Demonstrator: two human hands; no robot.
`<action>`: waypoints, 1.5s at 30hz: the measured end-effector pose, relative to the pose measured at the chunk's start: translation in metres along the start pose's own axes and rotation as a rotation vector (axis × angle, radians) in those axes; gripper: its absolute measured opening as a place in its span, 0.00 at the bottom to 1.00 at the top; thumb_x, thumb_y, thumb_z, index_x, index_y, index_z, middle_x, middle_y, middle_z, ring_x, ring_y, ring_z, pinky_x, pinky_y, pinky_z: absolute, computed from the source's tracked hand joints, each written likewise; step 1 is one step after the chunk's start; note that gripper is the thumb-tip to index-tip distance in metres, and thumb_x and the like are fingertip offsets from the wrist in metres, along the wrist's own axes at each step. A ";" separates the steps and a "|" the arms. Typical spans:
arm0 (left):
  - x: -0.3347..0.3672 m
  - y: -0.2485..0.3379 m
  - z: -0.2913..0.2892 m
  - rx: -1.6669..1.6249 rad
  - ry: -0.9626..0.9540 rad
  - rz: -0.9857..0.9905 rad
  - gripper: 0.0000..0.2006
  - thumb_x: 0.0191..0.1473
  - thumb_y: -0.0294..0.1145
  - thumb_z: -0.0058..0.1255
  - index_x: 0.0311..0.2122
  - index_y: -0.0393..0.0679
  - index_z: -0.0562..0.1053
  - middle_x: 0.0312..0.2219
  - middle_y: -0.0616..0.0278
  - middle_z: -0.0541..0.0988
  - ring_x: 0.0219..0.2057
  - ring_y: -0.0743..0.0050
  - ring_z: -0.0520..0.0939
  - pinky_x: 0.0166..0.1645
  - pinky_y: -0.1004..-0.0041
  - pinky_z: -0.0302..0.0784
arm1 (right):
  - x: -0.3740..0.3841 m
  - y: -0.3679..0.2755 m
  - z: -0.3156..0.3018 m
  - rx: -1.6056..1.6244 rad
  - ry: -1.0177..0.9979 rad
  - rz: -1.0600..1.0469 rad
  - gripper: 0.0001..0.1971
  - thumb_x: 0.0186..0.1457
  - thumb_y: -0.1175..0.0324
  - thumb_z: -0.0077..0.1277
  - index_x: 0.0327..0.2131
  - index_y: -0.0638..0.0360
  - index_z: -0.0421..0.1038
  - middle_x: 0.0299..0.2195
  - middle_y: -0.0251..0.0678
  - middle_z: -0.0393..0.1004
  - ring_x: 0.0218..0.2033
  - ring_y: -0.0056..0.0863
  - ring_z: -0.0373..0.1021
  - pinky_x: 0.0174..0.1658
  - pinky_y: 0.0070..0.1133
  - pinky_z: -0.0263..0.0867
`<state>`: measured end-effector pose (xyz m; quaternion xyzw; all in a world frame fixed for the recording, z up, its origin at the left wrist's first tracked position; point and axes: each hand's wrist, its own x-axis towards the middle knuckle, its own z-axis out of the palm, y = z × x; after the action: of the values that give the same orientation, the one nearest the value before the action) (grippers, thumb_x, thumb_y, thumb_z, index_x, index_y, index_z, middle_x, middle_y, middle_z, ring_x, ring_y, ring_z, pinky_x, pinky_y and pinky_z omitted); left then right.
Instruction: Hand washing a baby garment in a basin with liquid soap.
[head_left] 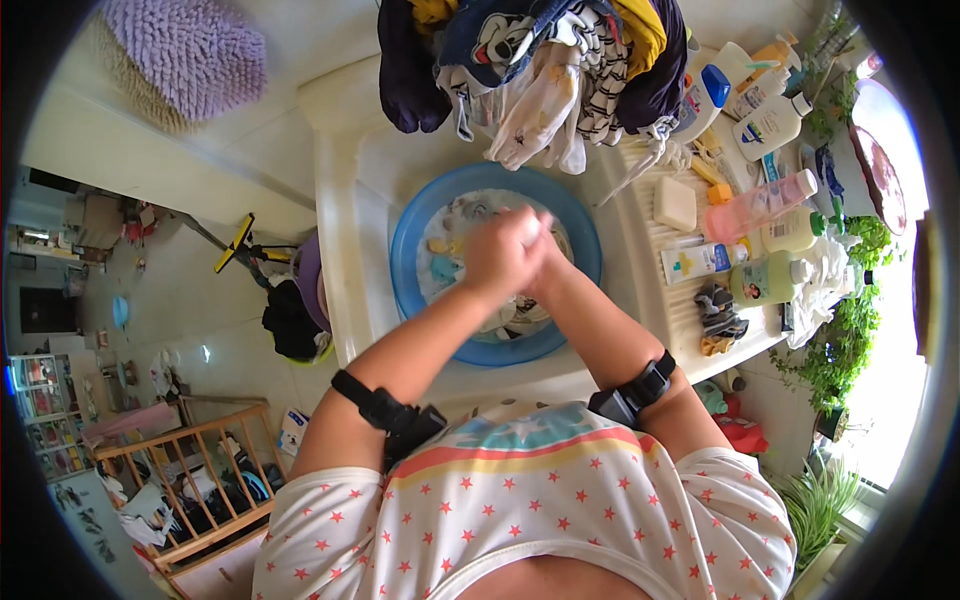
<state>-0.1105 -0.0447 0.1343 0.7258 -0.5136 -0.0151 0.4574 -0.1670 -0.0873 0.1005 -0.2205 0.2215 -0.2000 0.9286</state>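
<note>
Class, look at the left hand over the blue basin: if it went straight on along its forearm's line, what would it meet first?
Most likely the right hand: the left hand seems to touch it above the blue basin, though their overlap makes depth hard to judge.

1. Daylight pours in from the window (912, 390) at 3 o'clock, which is burnt out to near-plain white
2. The leaves (858, 320) beside it stay green against that glare
3. Toward 9 o'clock the floor (180, 290) is greyer and dimmer, with a small bright glint between 8 and 9; distant details there are soft
4. At the centre, the left hand (497, 258) and right hand (545, 268) look slightly blurred
5. The pile of clothes (550, 90) at 12 o'clock is crisper
6. Fisheye distortion bends the edges; black fills the corners
</note>
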 end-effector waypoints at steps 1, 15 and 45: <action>0.005 -0.018 0.001 0.038 0.032 -0.062 0.14 0.47 0.39 0.47 0.16 0.43 0.65 0.14 0.52 0.71 0.17 0.48 0.71 0.20 0.60 0.64 | -0.007 -0.013 0.024 -0.121 0.251 0.370 0.18 0.55 0.51 0.29 0.38 0.51 0.64 0.29 0.30 0.67 0.31 0.26 0.65 0.35 0.25 0.62; 0.004 -0.022 0.000 0.054 0.069 -0.035 0.12 0.46 0.38 0.48 0.17 0.44 0.65 0.13 0.52 0.71 0.17 0.49 0.72 0.21 0.59 0.65 | 0.017 0.000 -0.009 -0.026 0.141 0.306 0.16 0.55 0.54 0.31 0.35 0.53 0.65 0.32 0.33 0.70 0.36 0.27 0.67 0.38 0.26 0.63; 0.029 -0.019 -0.048 -1.051 -0.566 -0.834 0.15 0.52 0.40 0.44 0.30 0.37 0.71 0.27 0.63 0.74 0.27 0.81 0.73 0.32 0.81 0.68 | -0.065 -0.087 -0.029 -0.242 -0.103 0.133 0.17 0.45 0.67 0.53 0.39 0.65 0.65 0.34 0.38 0.71 0.36 0.28 0.69 0.41 0.25 0.65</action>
<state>-0.0594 -0.0342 0.1620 0.5141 -0.2179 -0.6198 0.5514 -0.2584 -0.1378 0.1411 -0.3257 0.2103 -0.0985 0.9165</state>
